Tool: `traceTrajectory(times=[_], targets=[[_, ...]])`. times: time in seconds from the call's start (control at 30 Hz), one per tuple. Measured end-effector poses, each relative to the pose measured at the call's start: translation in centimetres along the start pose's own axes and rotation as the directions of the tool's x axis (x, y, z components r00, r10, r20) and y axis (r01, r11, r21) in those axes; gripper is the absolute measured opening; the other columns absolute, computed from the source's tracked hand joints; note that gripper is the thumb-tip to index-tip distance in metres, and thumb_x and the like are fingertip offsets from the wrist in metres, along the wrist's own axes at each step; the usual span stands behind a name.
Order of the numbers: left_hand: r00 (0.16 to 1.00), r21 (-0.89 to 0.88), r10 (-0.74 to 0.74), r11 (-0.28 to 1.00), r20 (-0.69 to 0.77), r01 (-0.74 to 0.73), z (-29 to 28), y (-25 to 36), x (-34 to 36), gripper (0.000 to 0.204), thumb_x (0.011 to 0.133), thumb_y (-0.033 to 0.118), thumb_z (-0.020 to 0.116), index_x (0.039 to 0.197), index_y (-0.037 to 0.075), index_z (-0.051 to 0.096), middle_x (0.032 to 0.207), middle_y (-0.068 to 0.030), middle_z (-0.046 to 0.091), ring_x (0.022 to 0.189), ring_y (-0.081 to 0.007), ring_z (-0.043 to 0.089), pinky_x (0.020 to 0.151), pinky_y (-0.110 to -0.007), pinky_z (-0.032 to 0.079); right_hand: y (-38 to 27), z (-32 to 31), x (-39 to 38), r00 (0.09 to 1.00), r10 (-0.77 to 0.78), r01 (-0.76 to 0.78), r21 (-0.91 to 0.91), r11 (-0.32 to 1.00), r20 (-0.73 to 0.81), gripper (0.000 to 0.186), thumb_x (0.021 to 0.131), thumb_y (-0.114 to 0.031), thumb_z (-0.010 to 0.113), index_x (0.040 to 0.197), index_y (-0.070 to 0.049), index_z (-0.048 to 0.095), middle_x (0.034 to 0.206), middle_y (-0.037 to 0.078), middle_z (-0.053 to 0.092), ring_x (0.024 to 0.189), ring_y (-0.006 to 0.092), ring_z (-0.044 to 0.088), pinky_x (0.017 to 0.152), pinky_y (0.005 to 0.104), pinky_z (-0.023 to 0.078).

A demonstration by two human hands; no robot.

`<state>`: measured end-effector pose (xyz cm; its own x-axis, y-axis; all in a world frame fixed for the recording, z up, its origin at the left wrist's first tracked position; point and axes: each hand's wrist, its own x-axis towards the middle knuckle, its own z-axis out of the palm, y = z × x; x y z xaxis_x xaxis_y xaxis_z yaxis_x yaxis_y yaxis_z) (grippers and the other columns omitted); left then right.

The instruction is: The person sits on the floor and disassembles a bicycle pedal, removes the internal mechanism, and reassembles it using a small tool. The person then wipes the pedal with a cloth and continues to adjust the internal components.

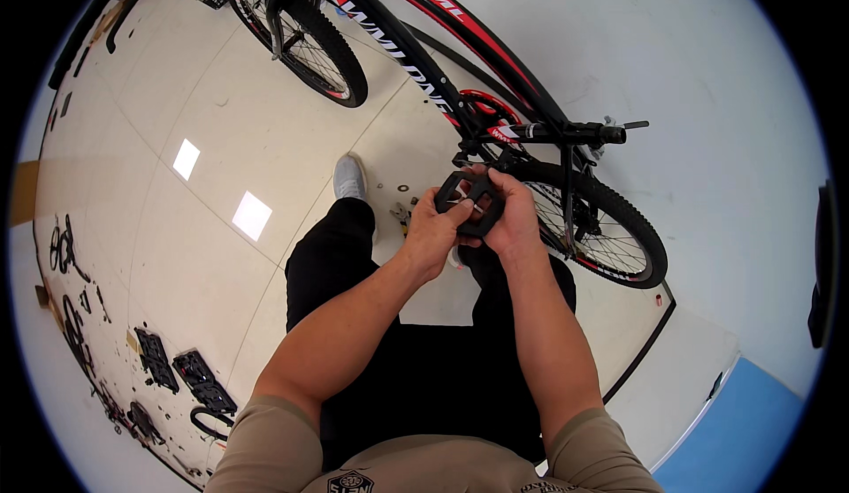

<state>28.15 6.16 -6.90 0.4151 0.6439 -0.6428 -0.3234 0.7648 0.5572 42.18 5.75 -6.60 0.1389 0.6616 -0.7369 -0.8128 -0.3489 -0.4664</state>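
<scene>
The person stands over a black-and-red bicycle [460, 95] that lies across the pale tiled floor [177, 254], and holds a black platform pedal [470, 199] in front of the body, just short of the bicycle's frame and above the rear wheel [601, 228]. Both hands are closed on it: the left hand [432, 232] grips the near side with the thumb laid over the pedal body, and the right hand [508, 219] wraps the far side with the fingers curled over the top edge.

Judgement: the step in hand appears to be handling or checking the pedal off the bicycle, as it is held clear of the crank area [482, 113] and not seated on anything. Any next move would call for a firm two-handed hold and a square line-up of the pedal's axle with whatever receives it.

Small loose parts, seemingly washers and a tool [402, 214], lie on the floor near the grey shoe [349, 177]. Two more black pedals [181, 374] lie well apart at the lower left, among other dark parts.

Not determinable: the pedal's axle end is covered by the fingers; the crank is partly masked by the frame; the front wheel [305, 38] is cut at the top edge; the small floor items are too small to identify with certainty.
</scene>
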Motion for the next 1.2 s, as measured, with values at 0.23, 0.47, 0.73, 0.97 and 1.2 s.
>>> traceTrajectory(times=[0.23, 0.47, 0.73, 0.97, 1.2], targets=[[1.0, 0.004, -0.012, 1.0, -0.003, 0.012, 0.3, 0.2, -0.1, 0.031, 0.096, 0.011, 0.063, 0.12, 0.002, 0.044, 0.102, -0.012, 0.064, 0.091, -0.0215, 0.066, 0.069, -0.041, 0.059, 0.2, -1.9, 1.9, 1.0, 0.03, -0.029, -0.093, 0.995, 0.005, 0.027, 0.094, -0.026, 0.065, 0.105, -0.001, 0.065, 0.101, 0.011, 0.066, 0.095, 0.0221, 0.063, 0.08, 0.039, 0.055], [1.0, -0.008, -0.009, 1.0, -0.007, 0.009, 0.1, 0.1, -0.1, 0.032, 0.096, 0.011, 0.064, 0.12, 0.002, 0.044, 0.103, -0.0112, 0.063, 0.092, -0.0215, 0.066, 0.068, -0.04, 0.059, 0.4, -0.6, 0.6, 1.0, -0.026, 0.026, -0.035, 0.999, -0.006, 0.024, 0.094, -0.025, 0.064, 0.102, -0.002, 0.066, 0.101, 0.012, 0.066, 0.09, 0.0222, 0.064, 0.078, 0.0375, 0.055], [1.0, -0.004, -0.027, 1.0, -0.01, 0.027, 0.3, 0.3, -0.1, 0.032, 0.096, 0.011, 0.064, 0.12, 0.002, 0.044, 0.103, -0.0119, 0.063, 0.092, -0.0218, 0.066, 0.068, -0.039, 0.059, 0.0, -2.1, 2.4, 0.999, 0.035, -0.034, -0.112, 0.993, 0.004, 0.025, 0.093, -0.025, 0.064, 0.103, -0.002, 0.066, 0.1, 0.012, 0.067, 0.091, 0.0223, 0.064, 0.08, 0.0387, 0.055], [1.0, -0.009, -0.017, 1.0, -0.02, 0.017, 0.1, 0.3, 0.0, 0.031, 0.096, 0.012, 0.063, 0.119, 0.002, 0.044, 0.103, -0.0131, 0.064, 0.093, -0.0224, 0.066, 0.069, -0.04, 0.059, -0.2, 0.6, -0.4, 1.0, -0.015, 0.014, -0.039, 0.999, -0.017, 0.02, 0.093, -0.021, 0.066, 0.102, -0.003, 0.066, 0.097, 0.008, 0.066, 0.087, 0.0176, 0.062, 0.068, 0.0319, 0.054], [0.999, -0.027, -0.027, 0.999, -0.019, 0.026, 0.3, 0.3, 0.0, 0.031, 0.097, 0.011, 0.063, 0.119, 0.002, 0.043, 0.103, -0.0128, 0.064, 0.094, -0.0225, 0.066, 0.069, -0.041, 0.059, 0.1, -2.3, 2.4, 1.0, 0.022, -0.024, -0.116, 0.993, -0.012, 0.027, 0.092, -0.025, 0.067, 0.107, -0.002, 0.066, 0.103, 0.012, 0.068, 0.091, 0.0223, 0.065, 0.075, 0.0353, 0.054]])
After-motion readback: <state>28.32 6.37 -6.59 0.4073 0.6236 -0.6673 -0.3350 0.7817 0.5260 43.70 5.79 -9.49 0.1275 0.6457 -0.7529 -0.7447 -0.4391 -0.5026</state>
